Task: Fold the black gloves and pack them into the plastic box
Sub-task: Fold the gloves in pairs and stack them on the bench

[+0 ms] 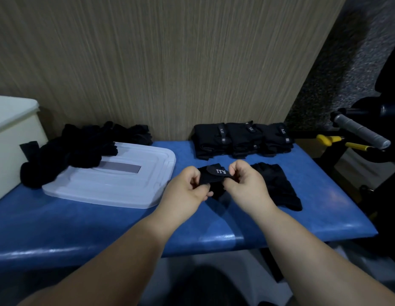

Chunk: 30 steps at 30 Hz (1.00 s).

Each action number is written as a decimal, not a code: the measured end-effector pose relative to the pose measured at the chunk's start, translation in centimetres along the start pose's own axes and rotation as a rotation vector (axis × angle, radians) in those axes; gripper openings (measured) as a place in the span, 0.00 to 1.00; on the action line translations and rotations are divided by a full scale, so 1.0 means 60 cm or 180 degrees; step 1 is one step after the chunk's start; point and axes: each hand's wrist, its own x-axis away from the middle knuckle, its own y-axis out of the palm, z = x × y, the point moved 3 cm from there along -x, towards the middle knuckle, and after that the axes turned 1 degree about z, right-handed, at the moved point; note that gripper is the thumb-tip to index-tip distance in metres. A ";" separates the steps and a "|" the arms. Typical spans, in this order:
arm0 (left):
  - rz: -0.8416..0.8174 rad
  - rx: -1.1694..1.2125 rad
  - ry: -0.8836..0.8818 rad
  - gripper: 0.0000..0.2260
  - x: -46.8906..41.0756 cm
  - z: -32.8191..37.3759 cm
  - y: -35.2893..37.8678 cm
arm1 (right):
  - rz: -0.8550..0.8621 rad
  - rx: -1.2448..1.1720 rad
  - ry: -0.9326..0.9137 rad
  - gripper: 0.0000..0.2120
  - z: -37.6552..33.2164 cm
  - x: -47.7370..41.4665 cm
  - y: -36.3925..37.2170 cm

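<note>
Your left hand (187, 186) and right hand (243, 182) both pinch one black glove (216, 173) above the blue bench (103, 217), folded gloves (243, 138) stacked far right.

2 hands: left hand (187, 188), right hand (245, 184). 3 folded glove bundles (244, 138) in row. 2 single gloves: held glove (216, 173), flat glove (278, 188). 1 unfolded glove pile (81, 146), glove count unclear. 1 lid (117, 186). 1 plastic box (8, 133). 2 yellow handles (327, 139).
</note>
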 end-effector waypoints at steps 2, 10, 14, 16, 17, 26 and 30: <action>-0.0244 -0.0039 -0.0124 0.08 0.003 -0.001 0.004 | 0.0100 0.0159 -0.0152 0.13 -0.002 0.000 0.001; -0.0311 0.1328 -0.1338 0.20 0.000 0.000 -0.005 | -0.0249 0.0000 -0.0575 0.19 -0.016 0.005 0.002; -0.0224 0.1692 -0.1501 0.19 -0.003 -0.007 -0.004 | -0.0584 -0.0219 -0.0685 0.19 -0.021 0.013 0.011; 0.0001 0.1961 -0.1517 0.12 -0.004 -0.007 -0.008 | -0.0759 -0.0253 -0.0686 0.18 -0.021 0.017 0.016; 0.0122 0.2042 -0.1528 0.09 -0.005 -0.008 -0.010 | -0.0808 -0.0250 -0.0673 0.18 -0.021 0.019 0.017; 0.0757 0.2896 -0.1369 0.09 -0.012 -0.001 -0.017 | -0.0091 -0.0051 -0.0536 0.18 -0.018 0.014 0.006; 0.0869 0.3072 -0.1305 0.12 -0.009 0.003 -0.016 | 0.0071 0.0026 -0.0423 0.17 -0.017 0.013 0.009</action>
